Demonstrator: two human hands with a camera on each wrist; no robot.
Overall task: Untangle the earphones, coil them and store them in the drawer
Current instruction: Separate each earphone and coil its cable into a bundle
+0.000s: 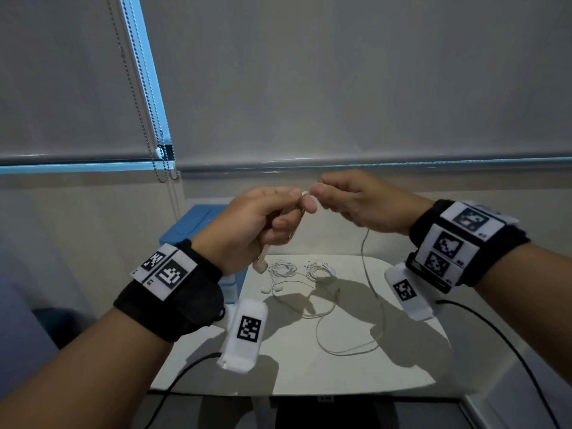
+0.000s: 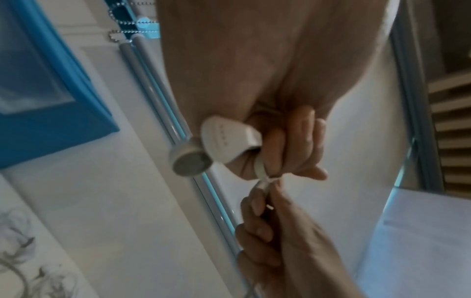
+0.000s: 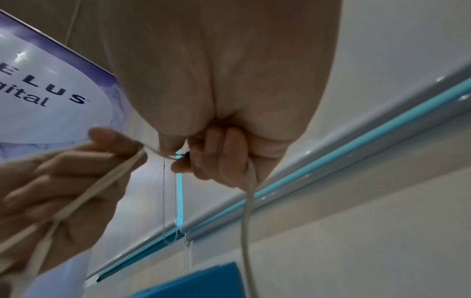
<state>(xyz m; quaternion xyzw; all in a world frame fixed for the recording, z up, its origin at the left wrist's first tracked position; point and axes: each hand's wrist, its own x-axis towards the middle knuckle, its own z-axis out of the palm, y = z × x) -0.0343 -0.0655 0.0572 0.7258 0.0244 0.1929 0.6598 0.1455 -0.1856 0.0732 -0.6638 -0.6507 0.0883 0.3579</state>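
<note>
**Earphone cable held taut between both hands above table**

Hands raised over the white table point(image 1: 356, 376). Left hand point(image 1: 257, 224) curls around a beige earphone set point(image 1: 263, 258), gripping folded cable and an earbud point(image 2: 224, 139). Right hand point(image 1: 362, 202) pinches the same cable point(image 1: 371, 289) at the fingertips, just beside the left thumb; the slack hangs down and loops on the table. Two white earphone bundles point(image 1: 301, 270) lie coiled on the table, side by side. Blue drawer unit point(image 1: 192, 221) stands at the table's left.
</note>
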